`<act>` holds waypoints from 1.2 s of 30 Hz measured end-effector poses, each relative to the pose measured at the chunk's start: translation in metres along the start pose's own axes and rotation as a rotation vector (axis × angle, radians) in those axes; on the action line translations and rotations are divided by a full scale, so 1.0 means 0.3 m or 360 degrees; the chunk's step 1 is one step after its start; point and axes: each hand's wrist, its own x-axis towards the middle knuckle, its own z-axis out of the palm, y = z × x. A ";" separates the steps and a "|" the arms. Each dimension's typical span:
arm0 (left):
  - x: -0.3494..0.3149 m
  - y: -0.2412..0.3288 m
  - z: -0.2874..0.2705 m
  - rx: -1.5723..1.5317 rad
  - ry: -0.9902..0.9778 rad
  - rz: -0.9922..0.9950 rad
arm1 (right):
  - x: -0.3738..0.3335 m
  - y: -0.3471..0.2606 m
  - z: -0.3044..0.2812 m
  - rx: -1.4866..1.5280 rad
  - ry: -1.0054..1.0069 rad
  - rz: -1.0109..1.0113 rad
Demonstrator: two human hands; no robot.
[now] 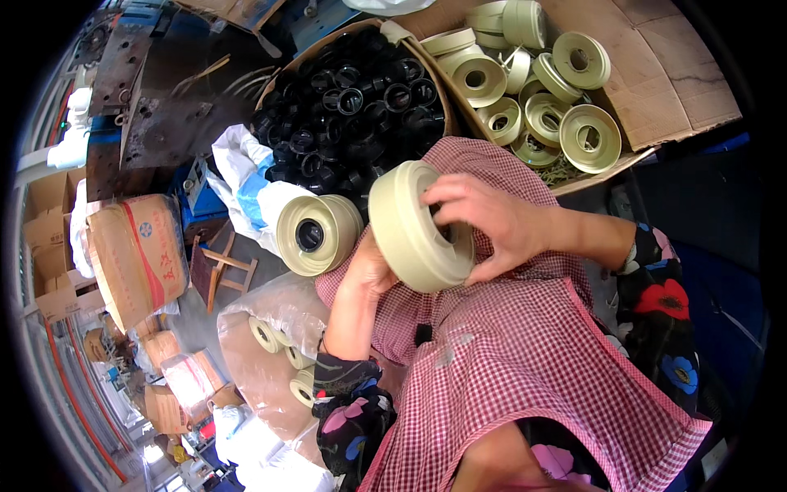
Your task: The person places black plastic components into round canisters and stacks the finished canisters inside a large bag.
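While the right hand (496,220) pinches one side and the left hand (375,266), grip hidden, supports another, the cream wheel (410,234) near the black rings (348,101) seems stiff, best held by its rim.

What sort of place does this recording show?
Probably a factory or workshop: there's an open carton of similar cream round parts, a heap of black rings, and dark metal plates with holes at the upper left.
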 end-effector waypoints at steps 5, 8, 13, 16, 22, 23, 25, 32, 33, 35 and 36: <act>0.022 0.037 0.056 0.1133 0.0086 0.0298 | -0.031 0.071 0.087 0.1822 0.0139 0.1649; 0.007 0.082 0.048 0.1048 0.0067 0.0144 | -0.107 0.195 0.092 0.2882 -0.0724 0.1648; -0.089 0.216 -0.090 0.1343 0.0465 0.0673 | -0.025 0.226 -0.054 0.0412 -0.0034 0.1537; -0.111 0.294 -0.157 0.1445 0.0750 0.0743 | -0.218 0.484 -0.286 -0.0523 0.0418 0.1603; -0.113 0.268 -0.477 0.2702 0.1055 0.0293 | -0.727 0.625 -0.575 -0.2381 0.0318 0.1934; -0.100 0.265 -0.478 0.2701 0.1040 0.0293 | -0.807 0.650 -0.619 -0.1489 0.0208 0.2250; -0.075 0.247 -0.459 0.2990 0.1259 0.0511 | -0.797 0.634 -0.611 -0.0766 -0.0027 0.2335; 0.379 0.065 -0.182 0.2841 0.0494 0.1489 | -0.512 0.505 -0.418 -0.0069 0.0078 0.2228; 0.445 0.010 -0.217 0.2956 0.0520 0.1410 | -0.474 0.505 -0.375 0.0111 0.0153 0.2248; 0.548 -0.044 -0.271 0.3242 0.0537 0.1145 | -0.399 0.428 -0.318 0.0332 0.0374 0.1964; 0.590 -0.051 -0.278 0.3448 0.0551 0.1161 | -0.388 0.392 -0.318 0.0309 0.0396 0.1975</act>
